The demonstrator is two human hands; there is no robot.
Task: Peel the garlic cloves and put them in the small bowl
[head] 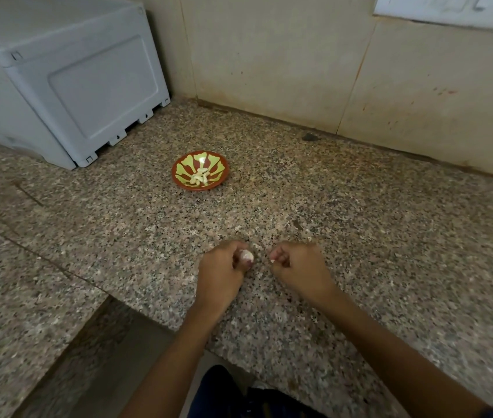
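Garlic clove [246,254] sits pinched at the tips of the left hand [220,271], its pale skin showing just past the curled fingers; holding it out at the fingertips, rather than deep in the palm, leaves its surface free for the other hand to work on. The right hand [299,267] is just beside it, apart from the clove, fingers curled in, and a small white fleck [273,261] at the fingertips looks like a scrap of skin nipped between thumb and finger, though it is too small to be sure. That would fit a peel being stripped away sideways from the clove.

From the head view, the only one given, both hands hover low over the granite counter [390,236], probably so that loose skin drops straight onto the stone. A few pale bits lie on the counter just beyond the fingertips. The small bowl [200,170], red with yellow-green petals, stands well beyond the fingers, farther from the person, and already holds several peeled cloves [199,177]. Set there, it stays clear of falling skin yet within a forward reach.

Judging by the skin on it, this clove is not yet ready for the bowl.

A grey plastic box [58,76] stands against the tiled wall [299,70], far off to the left of the fingers.
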